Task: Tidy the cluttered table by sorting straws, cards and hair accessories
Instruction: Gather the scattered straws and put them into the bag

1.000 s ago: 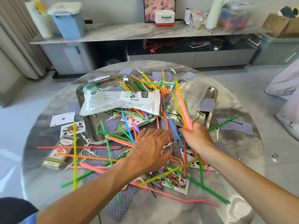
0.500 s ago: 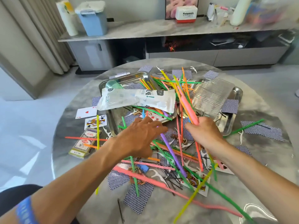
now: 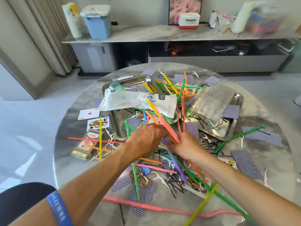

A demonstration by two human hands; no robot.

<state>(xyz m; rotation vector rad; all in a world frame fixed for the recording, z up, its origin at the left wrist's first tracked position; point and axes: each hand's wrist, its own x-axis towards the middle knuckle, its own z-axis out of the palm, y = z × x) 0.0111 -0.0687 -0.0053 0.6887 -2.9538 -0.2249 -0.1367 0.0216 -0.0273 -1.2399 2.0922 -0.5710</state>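
Your right hand (image 3: 187,146) is clenched round a bundle of straws (image 3: 164,124) that fans up toward the plastic bag (image 3: 138,101). Your left hand (image 3: 145,139) reaches in beside it with fingers curled at the bundle's base; you cannot tell whether it grips a straw. The sorting looks barely begun. Most straws lie strewn across the table (image 3: 73,160), including a long pink one (image 3: 162,209) near you. Cards (image 3: 247,163) sit scattered face down, two face up beside the card box (image 3: 86,144). Hairpins (image 3: 175,185) and a hair claw (image 3: 140,176) lie among them. The right tray (image 3: 228,132) holds a few pins; the left tray (image 3: 117,129) holds loose clutter.
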